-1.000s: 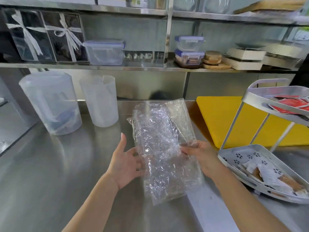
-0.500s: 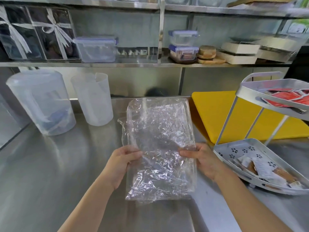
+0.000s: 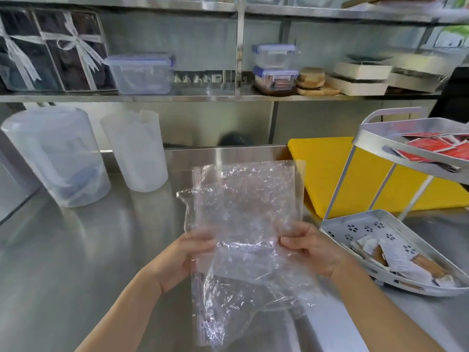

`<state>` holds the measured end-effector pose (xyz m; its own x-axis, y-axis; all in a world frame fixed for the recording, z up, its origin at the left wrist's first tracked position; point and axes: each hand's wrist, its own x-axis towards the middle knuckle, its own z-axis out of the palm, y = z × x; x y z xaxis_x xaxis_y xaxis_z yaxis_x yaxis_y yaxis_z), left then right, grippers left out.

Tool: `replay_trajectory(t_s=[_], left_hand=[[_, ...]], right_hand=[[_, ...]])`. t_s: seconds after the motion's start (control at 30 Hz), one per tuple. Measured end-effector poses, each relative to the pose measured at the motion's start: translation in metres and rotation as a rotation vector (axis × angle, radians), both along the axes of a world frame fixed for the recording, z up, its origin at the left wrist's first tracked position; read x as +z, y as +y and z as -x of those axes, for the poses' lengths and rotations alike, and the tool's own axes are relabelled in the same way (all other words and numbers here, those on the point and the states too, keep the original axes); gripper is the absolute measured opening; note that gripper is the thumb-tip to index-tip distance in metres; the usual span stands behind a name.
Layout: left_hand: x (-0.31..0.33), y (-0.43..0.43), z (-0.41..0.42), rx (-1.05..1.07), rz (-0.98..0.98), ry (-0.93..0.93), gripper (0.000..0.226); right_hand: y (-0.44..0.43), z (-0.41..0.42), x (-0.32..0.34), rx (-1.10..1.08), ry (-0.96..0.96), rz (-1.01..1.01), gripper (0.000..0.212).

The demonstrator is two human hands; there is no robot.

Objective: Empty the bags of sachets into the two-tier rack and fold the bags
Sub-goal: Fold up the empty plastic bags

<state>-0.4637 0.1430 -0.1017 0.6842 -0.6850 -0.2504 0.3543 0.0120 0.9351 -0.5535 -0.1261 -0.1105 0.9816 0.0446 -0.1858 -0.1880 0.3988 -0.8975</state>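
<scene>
A crinkled clear plastic bag (image 3: 243, 207), empty, is held up above the steel counter in front of me. My left hand (image 3: 185, 257) pinches its left edge and my right hand (image 3: 312, 247) pinches its right edge at mid-height. A second clear bag (image 3: 228, 308) seems to lie under it on the counter, partly hidden. The white two-tier rack (image 3: 355, 138) stands at the right. Red sachets (image 3: 431, 146) fill its upper tray, and brown and white sachets (image 3: 406, 260) lie in its lower tray.
Two translucent plastic jugs (image 3: 58, 158) (image 3: 137, 151) stand at the back left of the steel counter (image 3: 76, 250). A yellow cutting board (image 3: 327, 174) lies under and behind the rack. A shelf above holds lidded plastic containers (image 3: 140, 73), ribboned boxes and wooden boards.
The bag was turned flat towards me. My left hand went from open beside it to gripping its left edge, and both hands lifted it a little higher.
</scene>
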Motion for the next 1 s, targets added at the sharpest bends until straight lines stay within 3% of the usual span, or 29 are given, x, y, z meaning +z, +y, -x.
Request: replay_trajectory(t_s=[0.23, 0.33, 0.4, 0.47, 0.57, 0.6, 0.7, 0.83, 0.9, 1.0], left_hand=[[0.005, -0.007, 0.006, -0.161, 0.193, -0.208, 0.037], [0.010, -0.005, 0.002, -0.162, 0.231, -0.315, 0.018], [0.018, -0.004, -0.001, -0.158, 0.052, -0.530, 0.012], [0.027, -0.007, -0.004, -0.195, -0.202, -0.769, 0.028], [0.039, -0.020, -0.002, -0.308, -0.422, -0.996, 0.045], [0.042, -0.027, 0.000, -0.322, -0.422, -1.043, 0.047], [0.049, -0.040, 0.006, -0.318, -0.324, -1.032, 0.041], [0.050, -0.037, 0.010, -0.287, -0.188, -0.976, 0.032], [0.047, -0.031, 0.004, -0.231, -0.111, -0.882, 0.037], [0.041, -0.021, -0.011, 0.154, 0.128, -0.437, 0.045]], right_hand=[[-0.002, 0.001, 0.011, 0.060, 0.041, 0.249, 0.057], [-0.002, 0.005, 0.020, 0.109, -0.019, 0.450, 0.048], [-0.009, 0.005, 0.022, 0.096, -0.065, 0.724, 0.046], [-0.014, 0.001, 0.028, 0.059, -0.113, 0.985, 0.049], [0.003, -0.004, 0.046, 0.064, -0.210, 1.009, 0.029], [0.012, -0.006, 0.050, 0.145, -0.226, 1.009, 0.035], [0.029, -0.016, 0.052, 0.409, -0.154, 1.059, 0.056], [0.021, -0.018, 0.058, 0.546, -0.095, 1.080, 0.021], [0.016, -0.016, 0.055, 0.471, -0.075, 1.014, 0.012], [0.009, -0.018, 0.042, 0.091, -0.016, 0.994, 0.013]])
